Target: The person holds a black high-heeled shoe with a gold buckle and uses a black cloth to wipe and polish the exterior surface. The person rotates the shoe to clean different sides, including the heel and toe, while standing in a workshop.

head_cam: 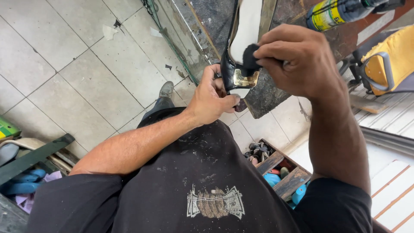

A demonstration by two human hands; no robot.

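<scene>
Black shoe in both grips.

Dark scuffed workbench; black shoe, yellow-black bottle on it.

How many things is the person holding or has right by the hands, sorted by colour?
Black: 2, the glossy shoe steadied by the left hand, and the dark pad pinched in the right hand.
Yellow: 2, the spray can and the yellow seat.
Total: 4
</scene>
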